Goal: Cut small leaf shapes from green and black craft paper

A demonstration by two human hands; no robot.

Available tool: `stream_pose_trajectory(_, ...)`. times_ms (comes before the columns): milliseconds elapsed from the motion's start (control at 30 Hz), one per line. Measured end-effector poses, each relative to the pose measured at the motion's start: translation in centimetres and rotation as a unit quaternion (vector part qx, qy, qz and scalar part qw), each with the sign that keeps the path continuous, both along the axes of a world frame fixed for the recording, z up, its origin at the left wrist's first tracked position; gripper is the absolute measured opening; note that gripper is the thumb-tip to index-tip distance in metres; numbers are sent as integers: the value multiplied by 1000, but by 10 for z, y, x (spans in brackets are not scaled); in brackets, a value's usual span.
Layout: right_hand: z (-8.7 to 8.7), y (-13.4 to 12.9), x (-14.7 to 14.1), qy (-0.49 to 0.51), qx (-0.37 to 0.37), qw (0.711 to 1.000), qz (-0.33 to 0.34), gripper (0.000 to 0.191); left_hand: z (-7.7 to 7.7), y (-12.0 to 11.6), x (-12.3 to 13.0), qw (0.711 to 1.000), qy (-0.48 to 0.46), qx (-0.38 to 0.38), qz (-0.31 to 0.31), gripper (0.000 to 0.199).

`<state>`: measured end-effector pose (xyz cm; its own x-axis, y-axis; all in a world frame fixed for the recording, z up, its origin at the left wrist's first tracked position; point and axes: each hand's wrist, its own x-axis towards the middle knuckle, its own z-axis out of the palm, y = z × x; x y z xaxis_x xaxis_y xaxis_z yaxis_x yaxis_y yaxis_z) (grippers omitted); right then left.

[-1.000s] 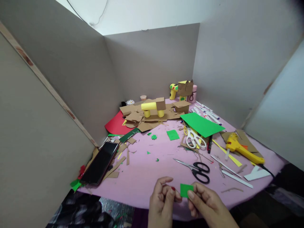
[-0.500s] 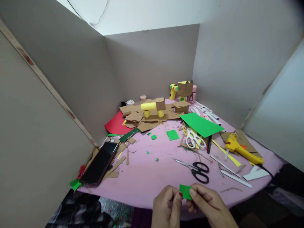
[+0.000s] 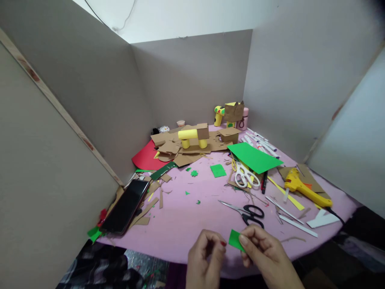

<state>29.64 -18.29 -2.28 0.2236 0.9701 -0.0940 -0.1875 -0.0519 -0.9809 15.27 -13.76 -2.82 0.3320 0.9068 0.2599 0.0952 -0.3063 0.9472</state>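
Note:
A small green paper piece (image 3: 235, 240) is pinched between the thumb and fingers of my right hand (image 3: 261, 251) at the table's front edge. Just left of it, my left hand (image 3: 206, 257) has its thumb and forefinger close together, apart from the paper; a small red spot shows at the fingertips, and whether it is a held scrap or a nail is unclear. Black-handled scissors (image 3: 252, 214) lie right above my right hand, blades pointing left. Farther back are a green flower cutout (image 3: 194, 173) and a green paper square (image 3: 218, 170).
Yellow tube figure (image 3: 189, 134) stands on cardboard at the back. White scissors (image 3: 245, 176), a large green sheet (image 3: 255, 157) and a yellow glue gun (image 3: 306, 188) lie right. A phone (image 3: 126, 206) lies left. Grey panels (image 3: 192, 76) enclose the table.
My left hand has let go of the green piece and moved slightly left. The piece, still in my right hand, is now tilted.

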Motion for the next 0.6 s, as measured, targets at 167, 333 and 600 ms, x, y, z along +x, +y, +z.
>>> stream_pose_trajectory(167, 0, 1, -1, 81, -29, 995, 42, 36, 9, 4, -5, 953, 104, 268, -94, 15)
stream_pose_trajectory(333, -1, 1, -1, 140, -49, 984, 95, 37, 12, 9, -15, 920, 145, 339, -134, 12)
stream_pose_trajectory(600, -2, -4, 0, 110, 18, 986, 123, 34, 18, 6, -18, 941, 119, 294, -116, 9)
